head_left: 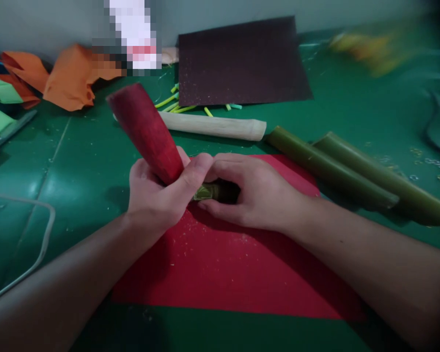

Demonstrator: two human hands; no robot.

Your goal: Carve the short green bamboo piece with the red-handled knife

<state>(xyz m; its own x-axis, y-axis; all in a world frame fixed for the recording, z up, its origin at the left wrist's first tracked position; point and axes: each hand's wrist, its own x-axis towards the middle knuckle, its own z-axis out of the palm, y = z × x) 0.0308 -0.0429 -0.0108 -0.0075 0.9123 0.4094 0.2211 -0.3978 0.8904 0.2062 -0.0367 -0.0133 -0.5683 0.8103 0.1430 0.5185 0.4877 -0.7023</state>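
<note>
on a green counter [77, 161] backed by a grey wall [220, 12], reaches both forearms in over a red sheet [220, 269] dusted with pale specks. wraps left hand [161, 195] round the lower end of a red cylinder [150, 132], with most of its length jutting out above the fist. curves right hand [260, 190] just beside, with thumb below and fingers above, closed about a dark green piece [204, 192] visible only in part between the two hands, low over the red sheet. stretches left thumb across toward the right fingers, near or touching; cannot tell which. cannot make out the hidden fingertips either.

slants the cylinder on its long axis from the left grip upward, away and to the left, with the free end toward the back of the counter. cannot judge the green piece's full axis, mostly covered.

looks deep red along the cylinder, slightly faceted near the grip and darker toward the free end; looks dull green with paler lines on the piece, sinking into shadow by the right palm.

has a pale stick [216, 127] lying crosswise behind, with a dark brown sheet [242, 63] beyond; has two green half-round lengths [330, 168] slanting at right.
</note>
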